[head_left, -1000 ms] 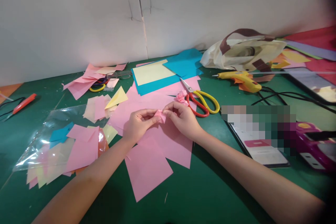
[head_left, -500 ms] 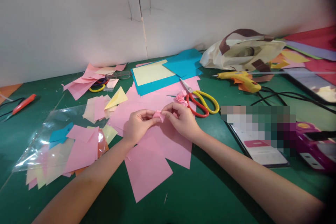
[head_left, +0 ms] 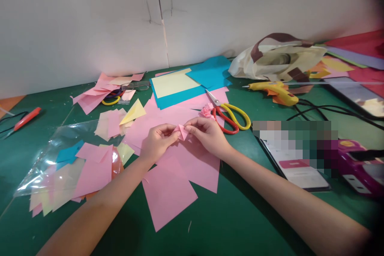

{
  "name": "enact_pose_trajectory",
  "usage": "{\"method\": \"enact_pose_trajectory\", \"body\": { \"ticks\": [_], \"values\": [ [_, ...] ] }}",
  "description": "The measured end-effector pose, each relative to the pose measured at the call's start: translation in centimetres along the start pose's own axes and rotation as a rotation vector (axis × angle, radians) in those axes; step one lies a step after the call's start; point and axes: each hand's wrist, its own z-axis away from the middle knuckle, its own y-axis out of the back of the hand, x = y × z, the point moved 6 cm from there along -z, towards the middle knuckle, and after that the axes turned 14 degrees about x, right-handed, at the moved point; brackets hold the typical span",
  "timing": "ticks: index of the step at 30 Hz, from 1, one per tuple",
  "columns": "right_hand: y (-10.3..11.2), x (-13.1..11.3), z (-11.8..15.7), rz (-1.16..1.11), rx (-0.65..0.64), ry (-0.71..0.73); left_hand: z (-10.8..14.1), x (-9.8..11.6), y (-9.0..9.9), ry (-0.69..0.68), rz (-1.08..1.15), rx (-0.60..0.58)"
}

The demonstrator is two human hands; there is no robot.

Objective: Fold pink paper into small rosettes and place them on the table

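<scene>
**Small folded pink paper piece [head_left: 181, 132] held at both sides**

The piece is pinched between the closed-in fingers of the left hand [head_left: 156, 144] and right hand [head_left: 210, 138], above flat pink paper sheets [head_left: 169, 198]. Red-and-yellow-handled metal scissors [head_left: 230, 121] are laid beside the right hand. Farther right, the dark-edged phone [head_left: 304, 177] is partly pixelated, its writing unreadable.

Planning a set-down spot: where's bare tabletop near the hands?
Bare: green tabletop between two-tone scissors, phone and right forearm; also between the forearms, in front of the pink sheets, save a thin scrap. Crowded: under left hand and right hand, holding folded pink paper over those sheets; leftward, around the clear plastic bag.
</scene>
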Motion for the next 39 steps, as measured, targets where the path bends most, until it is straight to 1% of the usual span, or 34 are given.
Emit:
{"method": "enact_pose_trajectory", "body": {
  "ticks": [6, 10, 13, 18, 20, 27, 35, 39],
  "values": [
    [-0.11, -0.03, -0.02, -0.036, -0.014, -0.024, 0.09, 0.1, -0.02, -0.005, -0.002, -0.002],
    [-0.37, -0.1, 0.22, -0.073, -0.023, -0.038, 0.2, 0.37, 0.04, -0.064, -0.078, 0.013],
    [-0.53, 0.0, 0.47, -0.078, -0.031, -0.057, 0.13, 0.67, 0.24, -0.104, -0.116, 0.051],
    [-0.74, 0.22, 0.65, -0.122, -0.07, -0.09, -0.18, 0.67, 0.74, -0.102, -0.121, 0.136],
    [-0.79, 0.25, 0.66, -0.128, -0.079, -0.102, -0.25, 0.54, 0.87, -0.101, -0.117, 0.15],
    [-0.8, -0.24, 0.65, -0.085, -0.081, -0.075, -0.21, 0.66, 0.48, -0.137, -0.097, 0.064],
    [-0.17, 0.03, 0.5, 0.072, 0.003, -0.031, -0.02, 1.04, 0.11, -0.108, -0.114, 0.038],
    [0.02, -0.07, 0.44, 0.106, 0.039, -0.02, 0.03, 0.8, 0.27, -0.068, -0.104, 0.069]
  ]
}}
